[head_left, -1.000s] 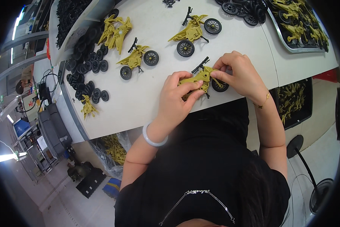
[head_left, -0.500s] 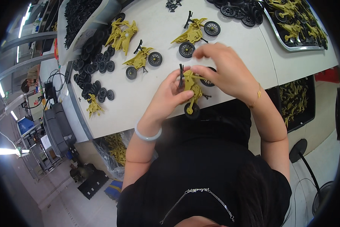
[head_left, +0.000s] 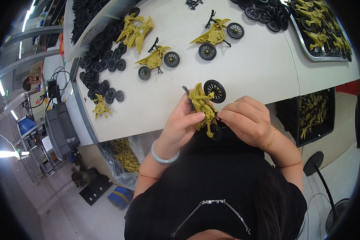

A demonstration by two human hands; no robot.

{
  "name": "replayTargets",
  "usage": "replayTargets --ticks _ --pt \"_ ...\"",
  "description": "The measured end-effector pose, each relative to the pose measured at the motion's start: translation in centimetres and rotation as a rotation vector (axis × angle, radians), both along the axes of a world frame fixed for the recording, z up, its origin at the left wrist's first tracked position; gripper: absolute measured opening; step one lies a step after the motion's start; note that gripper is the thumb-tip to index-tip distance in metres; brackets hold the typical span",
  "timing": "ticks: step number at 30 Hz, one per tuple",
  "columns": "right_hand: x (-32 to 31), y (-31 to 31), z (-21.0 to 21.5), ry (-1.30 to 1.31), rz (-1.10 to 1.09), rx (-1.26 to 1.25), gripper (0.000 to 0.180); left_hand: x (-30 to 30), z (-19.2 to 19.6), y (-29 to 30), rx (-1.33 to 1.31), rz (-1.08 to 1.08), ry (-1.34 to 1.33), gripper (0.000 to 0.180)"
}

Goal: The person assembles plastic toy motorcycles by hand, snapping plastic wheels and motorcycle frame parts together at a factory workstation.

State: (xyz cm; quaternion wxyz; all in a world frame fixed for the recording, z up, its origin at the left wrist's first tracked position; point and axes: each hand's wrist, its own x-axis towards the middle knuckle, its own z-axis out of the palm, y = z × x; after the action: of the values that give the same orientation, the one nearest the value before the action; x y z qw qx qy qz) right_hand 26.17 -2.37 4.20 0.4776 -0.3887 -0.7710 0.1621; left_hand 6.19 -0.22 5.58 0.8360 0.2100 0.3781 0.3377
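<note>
Over the near table edge, a yellow toy motorcycle [head_left: 202, 105] is tilted in my left hand [head_left: 180, 124], whose thumb and fingers close round its body. A black spoked wheel [head_left: 214, 91] is on its upper end; the dark wheel at its lower end blends into my black clothing. My right hand [head_left: 247, 122] is closed, its fingertips pinching at a small black part jutting from the motorcycle's side, mostly hidden by the fingers. Farther back on the table stand two more toy motorcycles, one in the middle [head_left: 212, 35] and one to its left [head_left: 154, 60], both with black wheels and handlebars.
Loose black wheels [head_left: 108, 60] and yellow body parts [head_left: 136, 32] lie at the left. More wheels [head_left: 264, 16] are heaped at the back right, beside a metal-rimmed tray [head_left: 328, 59] of yellow motorcycles. A black crate [head_left: 318, 136] of yellow parts sits below the table.
My right hand has come down from the motorcycle's upper wheel to its side, with fingers pinched. My left hand has lowered and turned the motorcycle slightly toward me.
</note>
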Motion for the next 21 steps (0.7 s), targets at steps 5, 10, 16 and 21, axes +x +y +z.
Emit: replayTargets --ticks 5,10,16,21 --pt "-0.2 0.2 -0.1 -0.001 0.012 0.051 0.026 0.2 0.2 -0.3 0.092 -0.047 -0.038 0.052" --pt "-0.3 0.0 0.2 -0.051 0.004 0.058 0.027 0.1 0.3 -0.5 0.102 -0.034 0.016 0.052" --pt "-0.8 0.1 0.3 0.019 -0.005 -0.008 0.026 -0.1 0.4 -0.3 0.047 -0.042 -0.038 0.051" --pt "-1.2 0.1 0.2 0.048 -0.023 0.025 0.024 0.0 0.2 -0.4 0.018 -0.028 -0.054 0.051"
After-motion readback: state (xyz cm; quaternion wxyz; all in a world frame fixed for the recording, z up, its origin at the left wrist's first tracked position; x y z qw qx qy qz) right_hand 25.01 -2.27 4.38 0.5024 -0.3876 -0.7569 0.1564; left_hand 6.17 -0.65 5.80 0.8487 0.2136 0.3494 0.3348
